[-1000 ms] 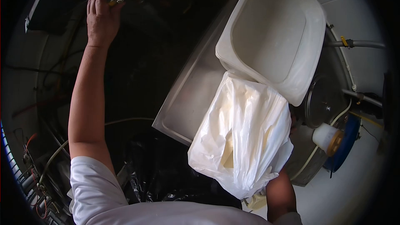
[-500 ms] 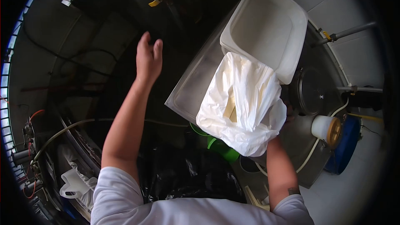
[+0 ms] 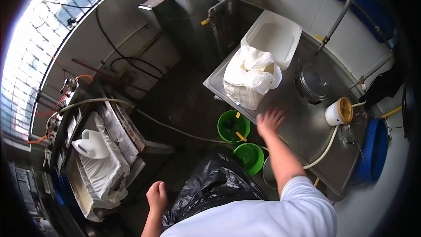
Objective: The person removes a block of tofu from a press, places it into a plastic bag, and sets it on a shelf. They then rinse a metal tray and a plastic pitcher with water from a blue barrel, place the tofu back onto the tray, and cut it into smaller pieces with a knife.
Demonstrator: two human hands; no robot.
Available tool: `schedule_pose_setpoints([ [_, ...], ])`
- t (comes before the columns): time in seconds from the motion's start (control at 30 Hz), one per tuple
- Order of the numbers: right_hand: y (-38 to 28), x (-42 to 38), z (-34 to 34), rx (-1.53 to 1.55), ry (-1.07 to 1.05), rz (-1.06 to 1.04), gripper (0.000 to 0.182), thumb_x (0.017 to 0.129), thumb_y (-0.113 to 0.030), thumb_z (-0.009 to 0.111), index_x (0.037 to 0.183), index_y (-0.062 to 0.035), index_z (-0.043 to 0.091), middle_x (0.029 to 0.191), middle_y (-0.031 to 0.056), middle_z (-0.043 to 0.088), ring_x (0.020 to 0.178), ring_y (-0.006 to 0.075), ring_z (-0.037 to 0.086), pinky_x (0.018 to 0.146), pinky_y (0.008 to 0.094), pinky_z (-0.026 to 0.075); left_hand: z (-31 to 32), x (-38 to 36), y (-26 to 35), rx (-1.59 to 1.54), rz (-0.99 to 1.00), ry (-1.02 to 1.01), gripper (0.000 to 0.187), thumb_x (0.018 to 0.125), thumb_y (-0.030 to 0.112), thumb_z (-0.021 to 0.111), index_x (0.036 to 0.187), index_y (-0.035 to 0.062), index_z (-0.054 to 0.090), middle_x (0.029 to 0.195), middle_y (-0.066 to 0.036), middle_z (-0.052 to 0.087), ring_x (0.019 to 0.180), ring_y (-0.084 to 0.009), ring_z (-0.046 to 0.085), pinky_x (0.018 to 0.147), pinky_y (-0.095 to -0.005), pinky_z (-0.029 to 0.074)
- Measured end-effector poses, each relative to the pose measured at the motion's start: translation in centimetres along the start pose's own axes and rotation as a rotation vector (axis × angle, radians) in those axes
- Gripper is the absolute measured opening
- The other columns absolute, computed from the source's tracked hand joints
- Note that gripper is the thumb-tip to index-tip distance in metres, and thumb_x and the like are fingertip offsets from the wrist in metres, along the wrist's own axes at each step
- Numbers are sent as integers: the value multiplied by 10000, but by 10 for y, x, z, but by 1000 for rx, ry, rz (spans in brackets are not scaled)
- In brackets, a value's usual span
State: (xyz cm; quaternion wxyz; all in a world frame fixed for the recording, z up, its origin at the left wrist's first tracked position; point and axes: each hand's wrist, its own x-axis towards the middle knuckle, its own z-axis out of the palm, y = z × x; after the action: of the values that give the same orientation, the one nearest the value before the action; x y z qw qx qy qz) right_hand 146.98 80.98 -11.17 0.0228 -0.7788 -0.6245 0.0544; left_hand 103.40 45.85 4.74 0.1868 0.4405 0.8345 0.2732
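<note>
My right hand (image 3: 271, 122) is over the front edge of the steel counter (image 3: 302, 127), its fingers spread and slightly blurred, holding nothing. Just beyond it stands a white plastic bag (image 3: 250, 77), its top gathered loosely and something pale showing through the opening. The bag rests against a white plastic tub (image 3: 274, 35) at the counter's far end. Low beside the black plastic apron (image 3: 206, 184), my left hand (image 3: 157, 196) is curled closed, with nothing visible in it.
Two green buckets (image 3: 249, 158) sit on the floor below the counter. A lidded steel pot (image 3: 312, 81) and a white tub with an orange lid (image 3: 340, 112) are on the right. At left, a white jug (image 3: 91, 144) lies on cloth-covered equipment. A hose (image 3: 184, 135) crosses the floor.
My right hand has come off the bag, which now stands on the counter. My left hand has dropped from its raised position to my side and closed. The view has shifted and brightened.
</note>
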Motion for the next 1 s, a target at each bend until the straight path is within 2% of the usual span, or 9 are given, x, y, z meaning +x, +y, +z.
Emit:
schedule_pose_setpoints([
  [0.1, -72, -117, 8, 108, 70, -604, 675, 987, -431, 599, 1469, 34, 516, 1547, 311, 452, 1428, 555, 397, 1205, 637, 292, -27, -53, -18, -178, -162, 136, 207, 1033, 172, 639, 992, -11, 727, 799, -105, 718, 726, -201, 698, 680, -339, 551],
  [0.13, -98, -145, 19, 488, -400, -707, 561, 955, -382, 673, 1341, 23, 627, 1423, 279, 577, 1338, 478, 525, 1172, 547, 389, -37, -67, -12, -193, -135, 178, 200, 1036, 168, 639, 1006, -11, 724, 810, -93, 712, 704, -179, 685, 662, -322, 544],
  [0.23, -159, -251, 17, 764, -566, -1130, 354, 987, -271, 642, 1207, 0, 699, 1231, 217, 697, 1176, 367, 662, 1035, 444, 526, -62, -104, -22, -175, -66, 250, 184, 1028, 158, 645, 1035, -10, 719, 845, -108, 715, 717, -193, 686, 671, -335, 547],
  [0.43, -243, -347, -73, 636, -789, -1232, 359, 993, -264, 644, 1240, -10, 700, 1223, 189, 726, 1156, 343, 695, 1021, 416, 544, -131, -197, -87, -80, -89, 408, 253, 977, 212, 687, 1086, -13, 723, 1002, -206, 740, 934, -362, 720, 842, -428, 571],
  [0.57, -282, -404, -50, 261, -975, -1243, 503, 1018, -387, 646, 1410, -73, 639, 1375, 153, 686, 1286, 275, 648, 1090, 372, 507, -145, -305, -191, -292, -469, 84, 463, 1015, 402, 652, 1269, 19, 707, 1230, -196, 731, 1177, -337, 689, 1027, -403, 528],
  [0.77, -296, -499, 158, -343, -1772, -1525, 594, 1018, -420, 684, 1480, -60, 586, 1486, 102, 608, 1345, 198, 539, 1168, 347, 389, -66, -542, -345, -945, -806, -306, 738, 1056, 689, 401, 1404, 92, 663, 1390, -146, 670, 1261, -251, 615, 1101, -391, 454],
  [0.83, -330, -561, 134, -744, -1627, -1402, 673, 1030, -486, 601, 1573, -107, 480, 1582, 151, 515, 1477, 294, 455, 1215, 424, 359, -99, -598, -342, -797, -1179, -404, 759, 1028, 725, 414, 1312, 97, 730, 1365, -151, 689, 1263, -273, 628, 1086, -393, 462],
  [0.9, -364, -625, 110, -498, -1381, -1332, 551, 1021, -474, 666, 1348, -30, 686, 1268, 120, 727, 1172, 190, 632, 1041, 367, 490, -82, -650, -375, -719, -1225, -353, 771, 996, 743, 459, 1213, 73, 771, 1332, -187, 704, 1262, -309, 640, 1076, -407, 471],
  [1.0, -435, -738, 26, -224, -1106, -1579, 505, 1000, -453, 686, 1227, -4, 727, 1164, 191, 758, 1096, 294, 725, 950, 421, 564, -92, -695, -421, -502, -1025, -298, 707, 980, 656, 542, 1061, -4, 783, 1127, -244, 745, 1050, -384, 713, 901, -471, 542],
])
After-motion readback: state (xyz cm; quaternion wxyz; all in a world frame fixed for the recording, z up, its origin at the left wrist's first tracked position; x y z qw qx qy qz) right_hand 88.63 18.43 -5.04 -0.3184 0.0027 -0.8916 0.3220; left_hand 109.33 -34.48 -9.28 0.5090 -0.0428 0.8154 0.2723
